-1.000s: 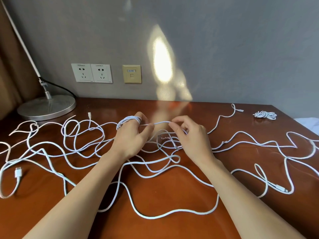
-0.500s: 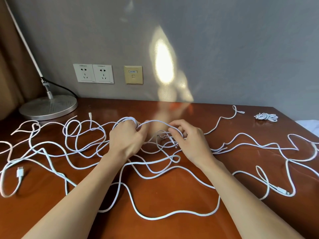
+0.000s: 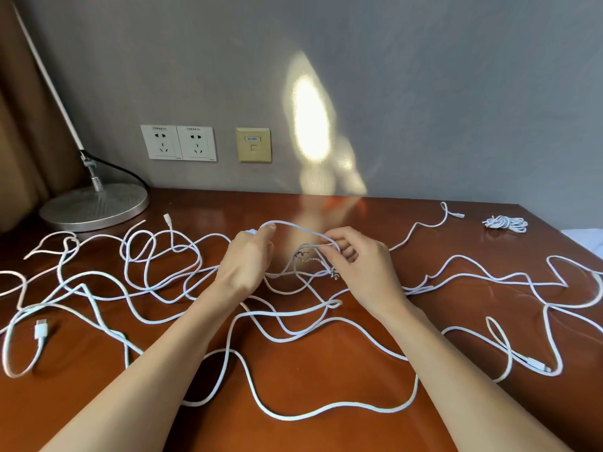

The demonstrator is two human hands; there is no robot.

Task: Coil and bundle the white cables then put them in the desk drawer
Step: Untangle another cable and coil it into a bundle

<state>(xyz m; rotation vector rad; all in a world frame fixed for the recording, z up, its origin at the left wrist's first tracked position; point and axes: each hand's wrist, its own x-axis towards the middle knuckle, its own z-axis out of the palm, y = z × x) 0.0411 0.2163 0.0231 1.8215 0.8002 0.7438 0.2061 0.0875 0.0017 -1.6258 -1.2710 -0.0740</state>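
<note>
Hands: our two, left grip and right grip, pinching one cable.
Coils: one bundle, upper right.
Sockets: two.

- Both bare forearms reach forward from the lower edge of the view and draw toward each other near the middle.
- The left hand shows its back to the camera, knuckles up, fingers curled away from view, with the fingertips raised at the far side.
- The right hand sits just beside it, apart by a narrow gap, wrist bent slightly inward.
- The right hand's thumb and forefinger are pinched together at the left edge of the hand; the other fingers are curled loosely under the palm.
- Both wrists are held above the surface.
</note>
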